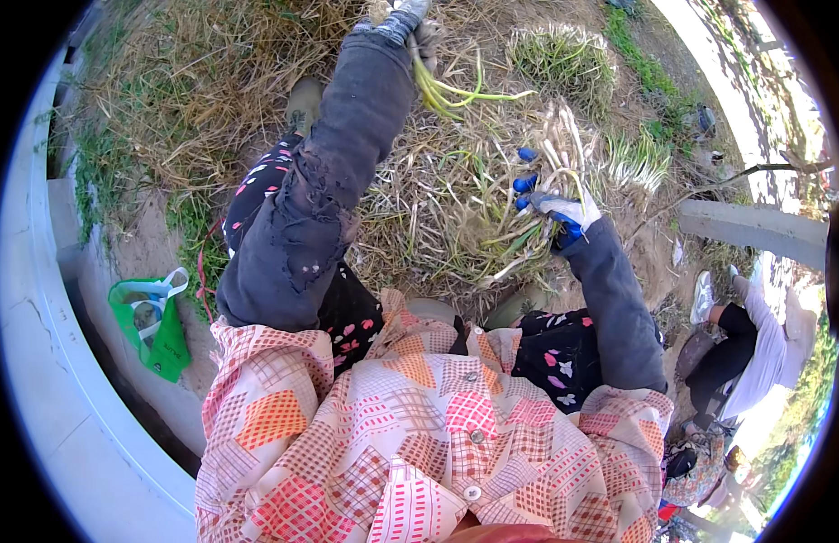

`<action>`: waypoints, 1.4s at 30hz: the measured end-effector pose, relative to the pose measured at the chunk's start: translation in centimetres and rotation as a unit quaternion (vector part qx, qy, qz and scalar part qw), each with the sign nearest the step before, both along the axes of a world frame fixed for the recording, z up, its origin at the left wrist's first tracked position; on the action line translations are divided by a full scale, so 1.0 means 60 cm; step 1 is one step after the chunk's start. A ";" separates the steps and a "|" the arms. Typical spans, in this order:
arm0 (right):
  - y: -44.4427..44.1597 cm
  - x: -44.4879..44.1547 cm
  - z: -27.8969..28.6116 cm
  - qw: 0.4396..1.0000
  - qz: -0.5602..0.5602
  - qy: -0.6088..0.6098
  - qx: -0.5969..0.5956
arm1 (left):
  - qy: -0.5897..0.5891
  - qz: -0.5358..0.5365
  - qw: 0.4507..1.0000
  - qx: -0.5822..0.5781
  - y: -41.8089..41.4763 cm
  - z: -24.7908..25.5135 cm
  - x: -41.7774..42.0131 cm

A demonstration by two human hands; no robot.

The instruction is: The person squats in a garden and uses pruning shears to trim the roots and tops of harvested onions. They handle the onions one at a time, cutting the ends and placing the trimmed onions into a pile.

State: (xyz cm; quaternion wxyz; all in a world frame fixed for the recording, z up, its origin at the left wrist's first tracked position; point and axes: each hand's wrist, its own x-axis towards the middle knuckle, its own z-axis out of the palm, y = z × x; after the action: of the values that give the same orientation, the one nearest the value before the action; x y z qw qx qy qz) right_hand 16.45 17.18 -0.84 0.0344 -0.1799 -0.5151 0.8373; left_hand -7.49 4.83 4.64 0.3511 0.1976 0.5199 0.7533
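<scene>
My right hand [574, 216], in a white glove with blue coating, grips a bunch of pale, onion-like stalks [562, 149]. Its blue fingertips show along the bunch's left side. My left arm reaches to the top edge, where my left hand [409, 12], in a grey knit glove, is partly cut off by the frame. Beside it hang long yellow-green stalks [436, 88] with a tan, root-like clump [430, 41]; whether the fingers close on them cannot be seen. Between the hands, loose stalks and dry leaves [433, 197] cover the ground.
A dense pile of trimmed-looking stalks [562, 64] lies ahead, and a smaller white-green bundle [637, 163] to the right. Dry straw [202, 88] spreads at left. A green bag [151, 329] rests near a pale ledge [46, 339]. Other people [725, 360] are at the right, beyond a concrete post [752, 227].
</scene>
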 end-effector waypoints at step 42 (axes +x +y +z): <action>0.025 0.005 0.006 0.965 -0.035 0.027 -0.257 | 0.306 -0.143 0.848 -0.408 0.014 -0.060 0.048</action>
State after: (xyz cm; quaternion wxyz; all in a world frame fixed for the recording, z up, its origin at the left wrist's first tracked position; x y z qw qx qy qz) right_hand 16.78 18.65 -0.50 0.0299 -0.1780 -0.2746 0.9445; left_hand -4.62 5.70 1.01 0.3270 0.3293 0.8276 0.3157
